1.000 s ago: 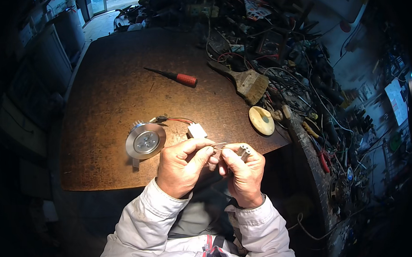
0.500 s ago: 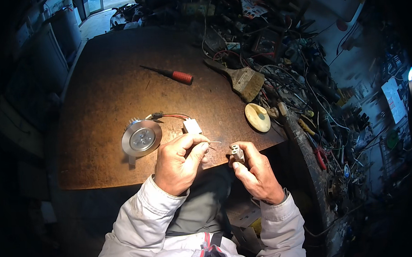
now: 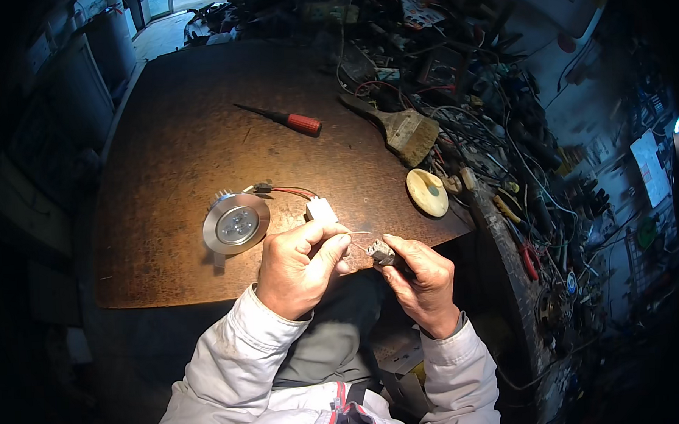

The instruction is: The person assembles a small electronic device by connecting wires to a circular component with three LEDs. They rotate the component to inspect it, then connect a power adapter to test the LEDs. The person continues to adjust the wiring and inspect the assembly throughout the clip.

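Pinched between the thumb and forefinger of my left hand is a thin wire, its end pointing right. My right hand grips a power cord connector, whose slotted face is turned toward the wire. A small gap seems to lie between the two. Just beyond my left fingers sits a small white box. Red and dark leads join it to a round metal LED downlight, which lies face up to the left of that hand.
On the brown wooden table lies a red-handled screwdriver. To the right are a wide paintbrush and a cream round disc. Tangled cables and tools, including red-handled pliers, crowd the right side.
My right hand has turned the connector and brought it left, nearer the wire. The left hand keeps its pinch and has barely shifted.
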A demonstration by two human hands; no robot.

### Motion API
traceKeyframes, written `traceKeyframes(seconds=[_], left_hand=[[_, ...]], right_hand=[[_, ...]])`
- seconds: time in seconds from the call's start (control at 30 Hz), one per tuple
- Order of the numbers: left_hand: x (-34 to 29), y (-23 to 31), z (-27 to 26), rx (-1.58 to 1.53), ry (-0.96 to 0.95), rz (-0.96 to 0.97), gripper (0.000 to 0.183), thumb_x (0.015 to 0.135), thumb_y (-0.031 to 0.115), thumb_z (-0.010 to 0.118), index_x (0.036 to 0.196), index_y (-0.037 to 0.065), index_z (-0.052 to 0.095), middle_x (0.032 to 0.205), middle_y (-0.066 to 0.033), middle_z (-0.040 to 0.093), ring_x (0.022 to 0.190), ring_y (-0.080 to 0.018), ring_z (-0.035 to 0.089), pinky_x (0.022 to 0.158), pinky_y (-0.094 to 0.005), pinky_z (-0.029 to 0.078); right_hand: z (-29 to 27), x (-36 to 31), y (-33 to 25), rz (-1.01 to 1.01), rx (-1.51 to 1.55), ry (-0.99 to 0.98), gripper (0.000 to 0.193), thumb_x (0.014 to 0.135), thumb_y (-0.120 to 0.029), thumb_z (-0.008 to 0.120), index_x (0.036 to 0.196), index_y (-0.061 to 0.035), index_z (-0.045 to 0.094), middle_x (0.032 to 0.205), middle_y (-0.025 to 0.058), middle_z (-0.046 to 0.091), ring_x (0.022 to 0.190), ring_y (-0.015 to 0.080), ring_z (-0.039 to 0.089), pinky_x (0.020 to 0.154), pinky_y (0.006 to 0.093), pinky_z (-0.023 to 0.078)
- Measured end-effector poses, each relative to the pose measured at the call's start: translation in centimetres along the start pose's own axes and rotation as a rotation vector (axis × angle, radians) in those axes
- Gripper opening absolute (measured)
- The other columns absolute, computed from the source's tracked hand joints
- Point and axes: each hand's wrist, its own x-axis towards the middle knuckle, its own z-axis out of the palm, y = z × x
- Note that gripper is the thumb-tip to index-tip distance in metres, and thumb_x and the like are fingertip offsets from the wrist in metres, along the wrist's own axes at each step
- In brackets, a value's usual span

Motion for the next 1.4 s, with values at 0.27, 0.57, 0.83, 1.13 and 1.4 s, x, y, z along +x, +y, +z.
traceKeyframes(seconds=[0.27,0.57,0.83,1.13,1.4], left_hand=[[0.0,-0.2,0.1,0.083,0.019,0.023,0.012,0.105,0.000,0.070,0.114,-0.007,0.075,0.092,-0.0082,0.076,0.077,-0.0118,0.072,0.070,-0.0261,0.059],[0.2,-0.2,0.0,0.197,0.020,0.091,0.012,0.103,0.000,0.072,0.112,-0.006,0.077,0.089,-0.0075,0.078,0.077,-0.0108,0.072,0.070,-0.0260,0.060],[0.2,-0.7,0.1,0.219,0.046,0.133,0.011,0.100,0.002,0.074,0.109,-0.004,0.078,0.088,-0.0103,0.078,0.076,-0.0142,0.074,0.069,-0.0289,0.060],[0.3,-0.7,0.3,0.217,0.077,0.155,0.010,0.094,0.004,0.079,0.102,-0.001,0.079,0.087,-0.0161,0.078,0.075,-0.0216,0.077,0.067,-0.0338,0.058],[0.3,-0.2,0.4,0.242,0.078,0.156,0.009,0.094,0.004,0.078,0.101,-0.001,0.079,0.086,-0.0160,0.078,0.075,-0.0214,0.077,0.068,-0.0337,0.058]], right_hand=[[0.1,-0.1,-0.1,0.013,-0.006,-0.009,0.050,0.079,0.006,0.085,0.127,0.0016,0.074,0.100,0.0184,0.077,0.086,0.0331,0.076,0.076,0.0384,0.061],[0.0,-0.1,-0.2,0.016,0.003,-0.007,0.052,0.078,0.007,0.084,0.129,0.0009,0.074,0.097,0.0165,0.075,0.083,0.0313,0.074,0.074,0.0380,0.059],[-0.1,0.2,-0.3,0.009,-0.013,-0.028,0.051,0.079,0.007,0.083,0.129,0.0013,0.073,0.092,0.0146,0.073,0.077,0.0285,0.071,0.070,0.0369,0.057],[0.1,0.1,-0.3,0.034,0.001,-0.013,0.052,0.079,0.008,0.082,0.130,0.0018,0.073,0.091,0.0145,0.072,0.075,0.0273,0.070,0.069,0.0362,0.057],[-0.1,0.3,-0.3,-0.001,-0.011,-0.017,0.052,0.079,0.008,0.082,0.130,0.0014,0.073,0.091,0.0150,0.072,0.076,0.0275,0.070,0.069,0.0373,0.057]])
